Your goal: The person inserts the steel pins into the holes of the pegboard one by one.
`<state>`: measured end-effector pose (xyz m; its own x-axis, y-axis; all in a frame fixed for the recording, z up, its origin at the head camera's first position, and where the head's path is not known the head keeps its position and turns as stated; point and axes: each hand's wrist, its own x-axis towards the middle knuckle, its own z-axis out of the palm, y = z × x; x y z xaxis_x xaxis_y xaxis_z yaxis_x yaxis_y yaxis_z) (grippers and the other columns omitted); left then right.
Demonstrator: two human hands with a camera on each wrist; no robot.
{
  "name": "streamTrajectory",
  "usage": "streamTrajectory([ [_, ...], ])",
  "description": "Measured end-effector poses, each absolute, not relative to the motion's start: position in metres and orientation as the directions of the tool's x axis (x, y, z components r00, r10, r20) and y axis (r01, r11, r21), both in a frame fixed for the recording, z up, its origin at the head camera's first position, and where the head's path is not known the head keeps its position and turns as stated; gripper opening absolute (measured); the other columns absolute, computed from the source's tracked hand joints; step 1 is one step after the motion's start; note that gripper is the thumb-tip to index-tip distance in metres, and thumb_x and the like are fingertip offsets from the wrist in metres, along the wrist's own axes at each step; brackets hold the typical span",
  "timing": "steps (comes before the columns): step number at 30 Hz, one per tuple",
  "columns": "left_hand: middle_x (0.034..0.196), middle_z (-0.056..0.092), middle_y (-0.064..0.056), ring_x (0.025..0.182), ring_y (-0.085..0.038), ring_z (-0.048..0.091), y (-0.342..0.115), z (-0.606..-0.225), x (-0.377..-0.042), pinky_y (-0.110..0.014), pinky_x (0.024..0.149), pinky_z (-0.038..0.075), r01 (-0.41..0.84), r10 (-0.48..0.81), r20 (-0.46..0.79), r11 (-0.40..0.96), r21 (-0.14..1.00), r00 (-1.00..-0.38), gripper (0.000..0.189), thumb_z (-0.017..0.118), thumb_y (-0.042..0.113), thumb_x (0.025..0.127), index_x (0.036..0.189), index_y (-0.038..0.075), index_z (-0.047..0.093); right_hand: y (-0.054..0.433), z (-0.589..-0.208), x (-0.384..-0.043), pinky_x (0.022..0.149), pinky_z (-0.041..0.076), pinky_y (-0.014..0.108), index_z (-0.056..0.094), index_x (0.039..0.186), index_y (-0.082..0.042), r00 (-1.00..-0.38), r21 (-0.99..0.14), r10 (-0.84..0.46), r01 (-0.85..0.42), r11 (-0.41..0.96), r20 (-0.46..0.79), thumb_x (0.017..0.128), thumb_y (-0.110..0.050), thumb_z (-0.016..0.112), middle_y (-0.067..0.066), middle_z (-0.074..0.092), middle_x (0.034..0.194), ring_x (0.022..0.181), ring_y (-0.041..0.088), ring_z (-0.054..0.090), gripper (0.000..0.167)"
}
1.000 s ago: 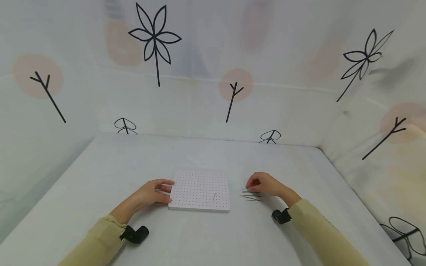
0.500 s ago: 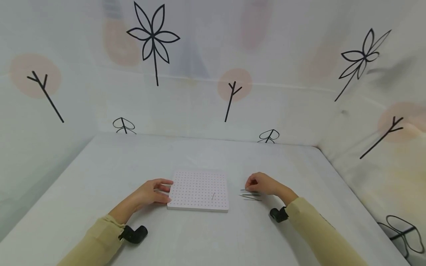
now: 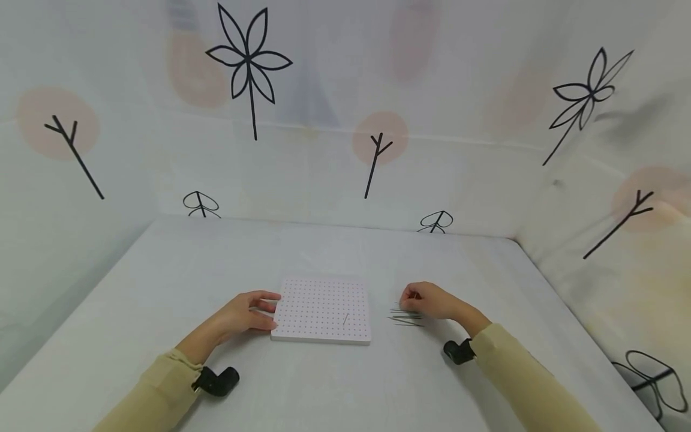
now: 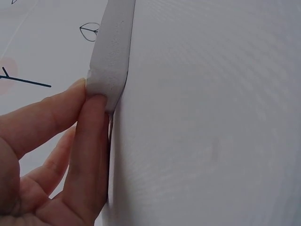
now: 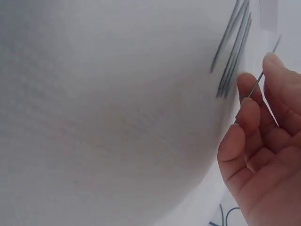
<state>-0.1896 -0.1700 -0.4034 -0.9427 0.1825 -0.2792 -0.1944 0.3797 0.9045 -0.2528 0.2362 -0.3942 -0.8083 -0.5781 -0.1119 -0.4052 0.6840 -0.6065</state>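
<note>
A white pegboard (image 3: 318,309) with rows of small holes lies flat on the table, and one thin metal rod (image 3: 346,319) stands tilted in it near the front right. My left hand (image 3: 249,312) touches the board's left edge with thumb and fingers spread. In the left wrist view its fairly straight fingertips (image 4: 96,101) rest against the board's side at a corner (image 4: 110,70). My right hand (image 3: 426,299) pinches a thin metal rod (image 5: 256,84) between thumb and fingers, just above several similar rods (image 5: 233,56) lying loosely side by side right of the board.
A white table (image 3: 324,384) carries everything. Pale cloth walls (image 3: 308,174) with printed black flowers and twigs rise behind and at both sides. A black camera sits on each wrist, the left one (image 3: 218,381) and the right one (image 3: 459,351), close over the tabletop.
My right hand has drawn slightly to the right and toward me, beside the loose rods. The left hand stays at the board's edge; the board and its upright rod keep their places.
</note>
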Motion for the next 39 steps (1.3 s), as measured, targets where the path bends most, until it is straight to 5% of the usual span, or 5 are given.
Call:
streamTrajectory([
  [14, 0.106, 0.057, -0.011, 0.085, -0.019, 0.059, -0.170, -0.403, -0.189, -0.032, 0.073, 0.051, -0.192, 0.186, -0.277, 0.378, 0.906, -0.943, 0.057, 0.075, -0.002, 0.073, 0.126, 0.001, 0.053, 0.228, -0.384, -0.238, 0.070, 0.049, 0.026, 0.062, 0.094, -0.003, -0.855, -0.664, -0.518, -0.385, 0.641, -0.003, 0.088, -0.008, 0.063, 0.002, 0.062, 0.089, 0.078, 0.016, 0.056, 0.008],
  [39, 0.107, 0.057, -0.011, 0.085, -0.019, 0.059, -0.171, -0.402, -0.188, -0.032, 0.073, 0.051, -0.195, 0.197, -0.281, 0.368, 0.909, -0.939, 0.059, 0.076, 0.000, 0.073, 0.127, 0.002, 0.053, 0.197, -0.375, -0.222, 0.072, 0.053, 0.028, 0.055, 0.090, -0.003, -0.839, -0.823, -0.537, -0.363, 0.437, 0.084, 0.085, -0.006, 0.067, 0.009, 0.067, 0.087, 0.079, 0.022, 0.066, 0.014],
])
